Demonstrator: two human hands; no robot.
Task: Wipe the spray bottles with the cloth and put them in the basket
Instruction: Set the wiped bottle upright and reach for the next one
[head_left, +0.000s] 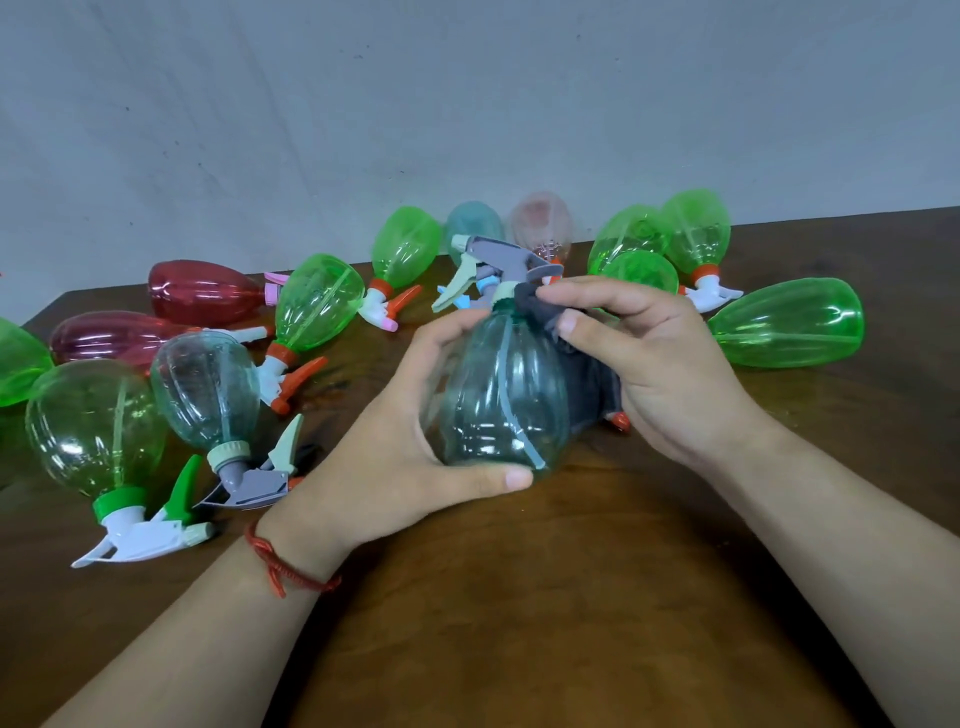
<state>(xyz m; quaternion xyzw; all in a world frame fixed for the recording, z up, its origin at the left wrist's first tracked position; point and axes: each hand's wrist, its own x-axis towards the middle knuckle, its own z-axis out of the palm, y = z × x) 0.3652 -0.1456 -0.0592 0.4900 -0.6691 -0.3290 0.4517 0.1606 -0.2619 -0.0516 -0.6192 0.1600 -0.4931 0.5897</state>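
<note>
The left fingers (451, 332) are curled round the far side of a clear teal spray bottle (501, 400), and the left thumb presses on its base near the person. The left hand (400, 457) grips the bottle just above the table (519, 613). The right thumb and first finger pinch a dark cloth (584, 374) against the shoulder of the bottle, beside the neck; the other fingers of the right hand (665, 364) are bent behind the cloth.

The long axis of the bottle runs away from the person: base near, grey spray head (511, 260) far and a little higher. The nozzle and the pale trigger point to the left.

A red string bracelet (291, 574) is on the left wrist. Many other bottles lie on their sides at the left and the back, among them 2 dark red bottles (208, 291) and 1 green bottle (789, 322) at the right.
</note>
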